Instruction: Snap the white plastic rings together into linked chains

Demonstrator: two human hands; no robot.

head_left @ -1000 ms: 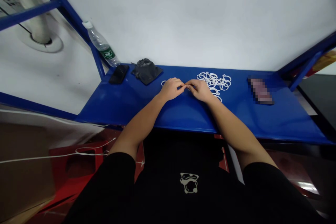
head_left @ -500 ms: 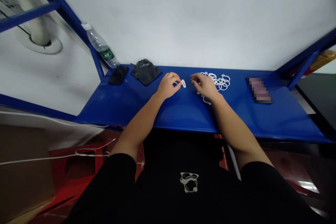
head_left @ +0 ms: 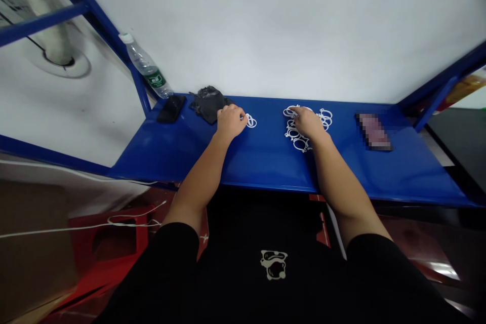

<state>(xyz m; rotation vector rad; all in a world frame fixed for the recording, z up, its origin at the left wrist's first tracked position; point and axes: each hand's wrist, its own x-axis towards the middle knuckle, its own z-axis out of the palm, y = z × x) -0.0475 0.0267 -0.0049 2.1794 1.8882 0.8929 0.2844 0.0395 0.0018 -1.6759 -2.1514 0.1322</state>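
Observation:
My left hand (head_left: 231,122) is closed, with curled fingers at the left edge of some overlapping white plastic rings (head_left: 251,121) beside the dark pouch. Its thumb and fingertips meet at a ring's edge; part of the grip is hidden. To the right, my right hand (head_left: 308,122) reaches over a loose cluster of white plastic rings (head_left: 299,145) with small knobs. Its forefinger stretches left onto a ring (head_left: 287,111) at the cluster's upper left, pinching it. The thumb is mostly hidden, and my hand covers the cluster's middle.
Everything lies on a blue shelf (head_left: 266,167) against a white wall. A dark grey pouch (head_left: 207,104), a black phone (head_left: 171,109) and a leaning plastic bottle (head_left: 146,66) are on the left. A pixelated flat object (head_left: 375,131) lies right. Blue frame bars flank both ends.
My left hand has moved left with the ring it held, which now lies over another ring. My right hand has shifted slightly right and down, its forefinger now on a ring of the cluster.

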